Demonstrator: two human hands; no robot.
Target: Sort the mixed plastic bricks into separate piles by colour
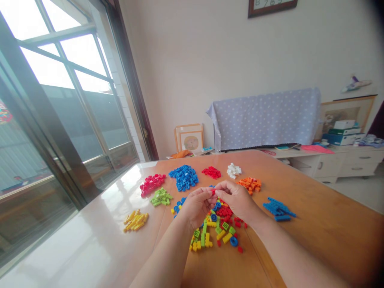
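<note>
Left forearm (169, 250): bare, slanting up and inward from the lower edge. Left hand (195, 206): palm partly showing, fingers curled, thumb pressed in a pinch. Right forearm (279, 244): bare, slanting inward from the lower right. Right hand (235, 196): back uppermost, pinching, its tips close beside the left's.

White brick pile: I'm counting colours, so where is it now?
In the head view, the white brick pile lies far back on the table, right of the small red pile, just beyond the orange pile.
</note>
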